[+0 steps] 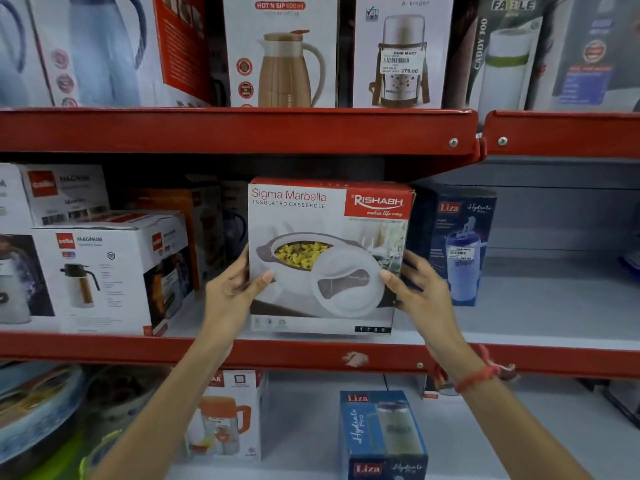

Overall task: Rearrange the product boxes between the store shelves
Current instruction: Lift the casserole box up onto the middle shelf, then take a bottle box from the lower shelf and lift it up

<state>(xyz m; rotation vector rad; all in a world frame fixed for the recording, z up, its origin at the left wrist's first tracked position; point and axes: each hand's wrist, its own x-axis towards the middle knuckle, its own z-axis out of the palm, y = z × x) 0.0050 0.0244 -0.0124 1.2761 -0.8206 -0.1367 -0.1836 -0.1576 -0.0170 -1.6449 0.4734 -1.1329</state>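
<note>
Casserole box (329,254) upright on middle shelf (242,351), printed front facing out.
Gripped at both sides by left hand (232,289) and right hand (422,292), fingers closed on it; print reads "Sigma Marbella", "Rishabh".

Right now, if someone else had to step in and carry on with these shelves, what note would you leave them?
Left hand: gripping the left edge of the casserole box.
Right hand: gripping its right edge.
The box stands upright on the middle shelf, between the white flask boxes and a dark blue bottle box.
Done: cannot tell whether it is being placed or taken out.
Left: settle this box. A bare stretch of shelf lies to the right. Another blue bottle box sits on the shelf below.
</note>
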